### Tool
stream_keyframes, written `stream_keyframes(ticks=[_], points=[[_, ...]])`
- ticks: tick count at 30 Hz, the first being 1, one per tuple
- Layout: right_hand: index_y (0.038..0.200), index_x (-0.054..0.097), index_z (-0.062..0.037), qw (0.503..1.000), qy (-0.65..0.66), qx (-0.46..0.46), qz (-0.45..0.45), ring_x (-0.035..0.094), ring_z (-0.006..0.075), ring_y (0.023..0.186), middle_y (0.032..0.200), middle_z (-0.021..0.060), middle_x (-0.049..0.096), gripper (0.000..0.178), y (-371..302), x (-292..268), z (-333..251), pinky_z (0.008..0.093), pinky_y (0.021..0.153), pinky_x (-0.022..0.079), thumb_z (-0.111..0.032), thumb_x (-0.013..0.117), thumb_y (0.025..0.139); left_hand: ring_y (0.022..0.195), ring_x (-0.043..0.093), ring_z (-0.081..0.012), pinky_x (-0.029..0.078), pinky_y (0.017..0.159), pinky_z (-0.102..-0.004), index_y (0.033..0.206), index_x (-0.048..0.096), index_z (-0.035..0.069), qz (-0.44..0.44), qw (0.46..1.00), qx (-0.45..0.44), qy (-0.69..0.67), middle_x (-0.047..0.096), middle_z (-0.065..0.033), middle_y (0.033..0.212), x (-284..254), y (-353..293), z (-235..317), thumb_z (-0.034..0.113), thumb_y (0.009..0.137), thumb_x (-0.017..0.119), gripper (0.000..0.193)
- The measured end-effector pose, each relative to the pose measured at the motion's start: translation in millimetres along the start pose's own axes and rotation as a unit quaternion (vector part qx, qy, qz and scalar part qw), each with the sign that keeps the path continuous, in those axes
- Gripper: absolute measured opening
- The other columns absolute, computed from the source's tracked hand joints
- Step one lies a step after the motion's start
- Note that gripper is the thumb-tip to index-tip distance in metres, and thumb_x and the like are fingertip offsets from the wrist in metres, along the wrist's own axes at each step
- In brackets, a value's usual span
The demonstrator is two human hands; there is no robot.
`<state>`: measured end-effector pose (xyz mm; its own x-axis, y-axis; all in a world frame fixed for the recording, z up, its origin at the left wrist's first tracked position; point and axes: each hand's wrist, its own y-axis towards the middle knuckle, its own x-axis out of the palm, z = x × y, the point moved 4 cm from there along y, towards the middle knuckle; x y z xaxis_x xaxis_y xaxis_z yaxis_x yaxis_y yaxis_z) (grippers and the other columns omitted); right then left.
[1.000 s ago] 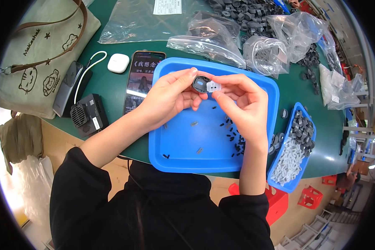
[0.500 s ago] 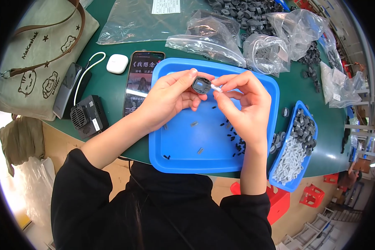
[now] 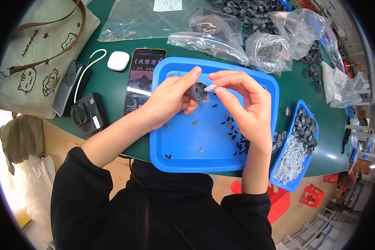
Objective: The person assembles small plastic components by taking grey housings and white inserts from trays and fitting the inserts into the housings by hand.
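My left hand [image 3: 174, 95] grips a small round dark grey plastic housing [image 3: 198, 91] above the blue tray [image 3: 166, 163]. A hollow side with some reddish detail shows on the housing. Between thumb and forefinger my right hand [image 3: 246, 100] pinches a small whitish translucent plastic piece [image 3: 211, 88], its tip close to the housing's right edge; whether they touch I cannot tell. Inside the tray, small black parts [image 3: 242, 146] cluster under my right wrist, and a few little clear pieces [image 3: 201, 150] lie scattered.
To the right, a smaller blue tray [image 3: 275, 171] holds white pieces [image 3: 293, 160] and dark grey parts [image 3: 305, 131]. Plastic bags [image 3: 214, 39] and heaped dark parts [image 3: 254, 14] lie behind. On the left are a phone [image 3: 142, 79], a white case [image 3: 118, 61], a black fan-like device [image 3: 88, 114] and a canvas bag [image 3: 41, 54].
My left hand has turned the housing to a different angle and lowered it slightly. The right hand has tilted the whitish piece and still holds it beside the housing.
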<state>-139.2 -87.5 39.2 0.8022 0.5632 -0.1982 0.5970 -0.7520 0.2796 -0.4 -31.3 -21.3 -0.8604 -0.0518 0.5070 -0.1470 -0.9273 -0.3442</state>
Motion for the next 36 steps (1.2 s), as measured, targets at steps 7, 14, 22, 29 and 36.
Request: stream_keyframes(ticks=[7, 14, 22, 29, 36], points=[[0.085, 0.066, -0.0029, 0.992, -0.112, -0.031, -0.048, 0.06, 0.0222, 0.09, 0.097, 0.0093, 0.058, 0.011, -2, 7, -5, 0.0308, 0.08, 0.047, -0.006, 0.067, 0.075, 0.054, 0.042, -0.0111, 0.034, 0.052, -0.0249, 0.083, 0.057, 0.0, -0.025, 0.997, 0.011, 0.078, 0.048, -0.0031, 0.063, 1, 0, -3, 0.044, 0.097, 0.034, 0.052], [0.085, 0.066, -0.002, 0.992, -0.112, -0.02, -0.063, 0.06, 0.0224, 0.089, 0.096, 0.0096, 0.058, 0.011, -3, 11, 0, 0.0311, 0.078, 0.047, -0.007, 0.067, 0.075, 0.056, 0.047, -0.0075, 0.037, 0.051, -0.0199, 0.084, 0.061, 0.0, 0.073, 0.979, 0.073, 0.179, 0.053, -0.0012, 0.065, 5, -5, 3, 0.043, 0.097, 0.036, 0.051], [0.093, 0.06, -0.0011, 0.996, -0.001, 0.085, 0.016, 0.059, 0.0153, 0.089, 0.093, 0.0066, 0.06, 0.021, -4, 14, 8, 0.0288, 0.079, 0.048, -0.006, 0.068, 0.075, 0.065, 0.05, -0.0071, 0.041, 0.06, -0.0202, 0.092, 0.063, -0.001, 0.017, 0.975, 0.139, 0.171, 0.058, -0.0017, 0.074, 6, -2, -1, 0.035, 0.098, 0.038, 0.044], [0.098, 0.057, -0.003, 0.99, 0.036, 0.133, 0.023, 0.059, 0.0138, 0.086, 0.095, 0.0052, 0.06, 0.023, -5, 8, 13, 0.0276, 0.073, 0.05, -0.008, 0.068, 0.078, 0.084, 0.059, -0.0131, 0.049, 0.08, -0.0265, 0.12, 0.052, -0.006, -0.078, 0.988, 0.131, 0.025, 0.061, -0.0095, 0.099, 11, -3, 7, 0.018, 0.096, 0.045, 0.035], [0.099, 0.058, 0.0001, 0.979, 0.114, 0.163, 0.05, 0.06, 0.013, 0.081, 0.096, 0.0079, 0.059, 0.025, -3, 6, 16, 0.0247, 0.069, 0.05, -0.013, 0.069, 0.08, 0.083, 0.059, -0.0147, 0.05, 0.079, -0.0281, 0.118, 0.052, -0.006, -0.094, 0.992, 0.077, -0.038, 0.06, -0.0109, 0.098, 12, -6, 14, 0.014, 0.094, 0.049, 0.032]])
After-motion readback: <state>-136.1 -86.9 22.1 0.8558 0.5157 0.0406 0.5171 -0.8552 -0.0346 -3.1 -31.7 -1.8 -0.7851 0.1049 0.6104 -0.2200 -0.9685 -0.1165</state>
